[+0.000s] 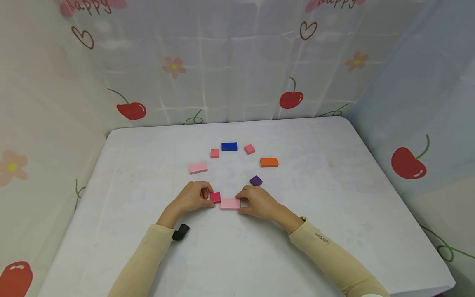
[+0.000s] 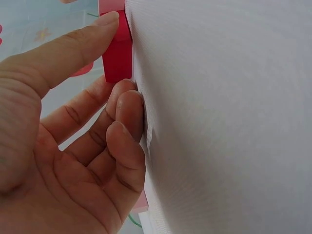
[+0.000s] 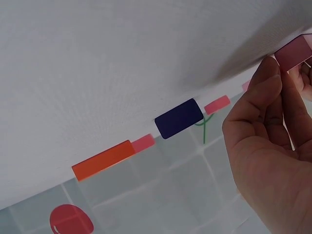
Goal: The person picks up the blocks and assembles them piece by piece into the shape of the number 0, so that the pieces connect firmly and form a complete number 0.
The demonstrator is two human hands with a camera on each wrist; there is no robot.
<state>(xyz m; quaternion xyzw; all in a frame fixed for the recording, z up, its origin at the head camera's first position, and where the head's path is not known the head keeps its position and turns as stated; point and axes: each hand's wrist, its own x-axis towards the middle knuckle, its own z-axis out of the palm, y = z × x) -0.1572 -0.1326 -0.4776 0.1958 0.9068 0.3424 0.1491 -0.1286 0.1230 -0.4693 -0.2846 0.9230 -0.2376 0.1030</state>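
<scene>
At the left, a small red block (image 1: 215, 198) is pinched by the left hand (image 1: 191, 196), with the thumb on its near side and a finger on its far side. Beyond that hand, a light pink block (image 1: 198, 168) is laid on the white worktop (image 1: 156, 152). The red block's right side is turned to the left end of a pink bar (image 1: 230, 204) — the two are met or very nearly so (a hairline gap cannot be ruled out). The bar's long axis is laid crosswise, running from one hand to the other, and the red block is set slightly farther from the body. By the right hand (image 1: 261, 203), clearly the nearer one to the bar, its right end is pinched between thumb and finger. Just beyond that hand a purple block (image 1: 256, 180) is placed, and farther off to the right an orange block (image 1: 269, 162) — both untouched.
</scene>
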